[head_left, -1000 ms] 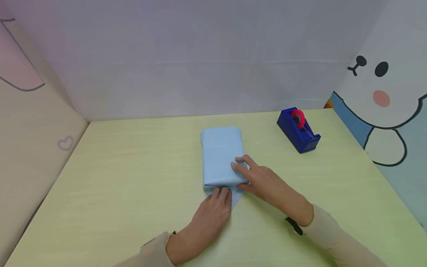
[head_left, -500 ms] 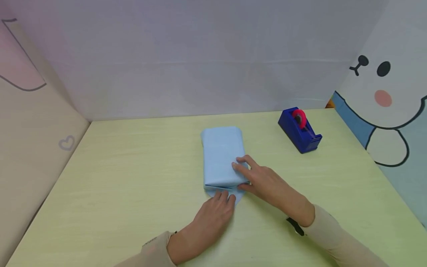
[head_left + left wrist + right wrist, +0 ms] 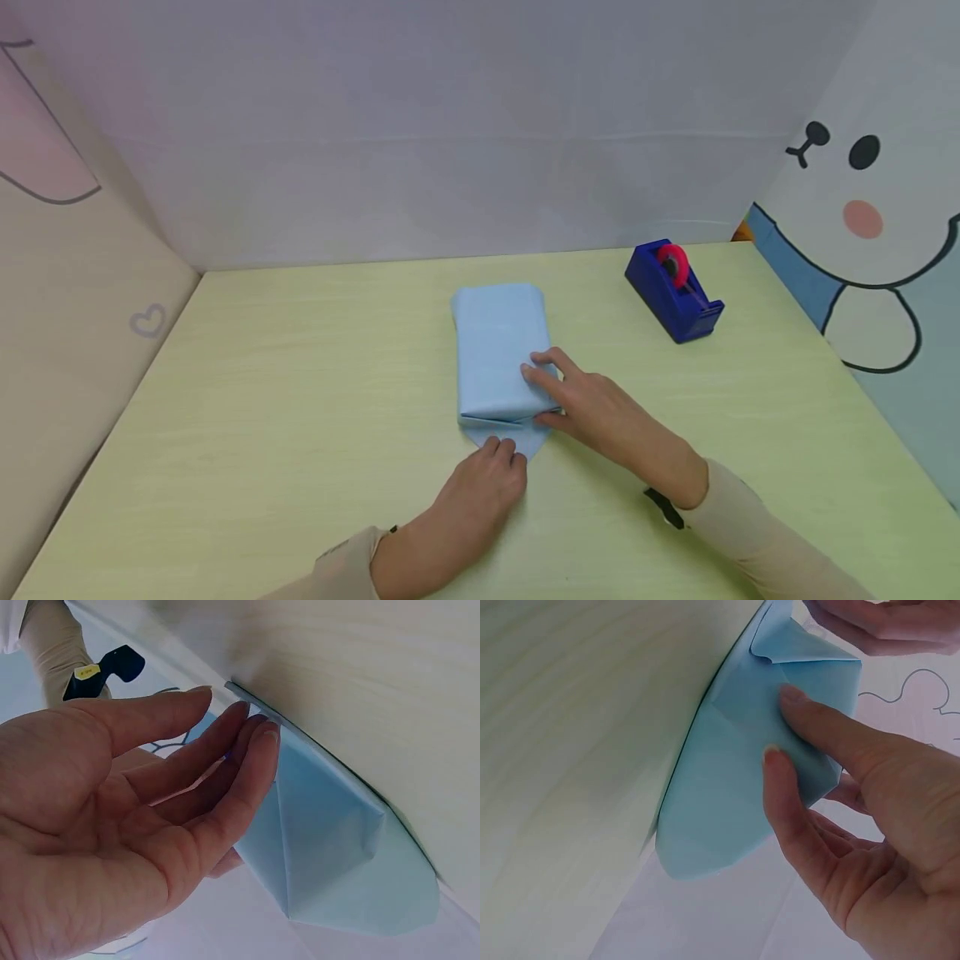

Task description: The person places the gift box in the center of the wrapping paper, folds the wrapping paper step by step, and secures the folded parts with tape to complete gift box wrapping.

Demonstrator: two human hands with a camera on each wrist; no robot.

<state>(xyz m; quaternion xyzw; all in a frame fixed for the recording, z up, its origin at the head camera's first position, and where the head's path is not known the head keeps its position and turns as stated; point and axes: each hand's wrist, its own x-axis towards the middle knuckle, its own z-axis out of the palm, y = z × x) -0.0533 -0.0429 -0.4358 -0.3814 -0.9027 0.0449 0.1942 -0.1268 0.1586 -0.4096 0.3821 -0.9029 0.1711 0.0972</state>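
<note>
A box-shaped package (image 3: 498,346) in light blue wrapping paper lies on the table, its near end showing folded paper. From that end a pointed paper flap (image 3: 525,437) sticks out toward me. My left hand (image 3: 480,496) rests its fingertips at the flap's tip. In the left wrist view its fingers are slightly bent and the thumb stands apart from the paper. My right hand (image 3: 603,417) holds the package's near right corner, thumb on the end and fingers over the top and side. The right wrist view shows the thumb (image 3: 810,712) pressed against the folded blue paper.
A blue tape dispenser (image 3: 671,292) with a pink-red roll core stands at the back right of the pale yellow-green table (image 3: 300,392). A grey-white wall panel (image 3: 480,150) rises behind, and printed panels flank both sides.
The left hand's fingertips have drawn back from the package's near edge toward the flap's tip, uncovering more of the flap. The right hand and package look nearly still.
</note>
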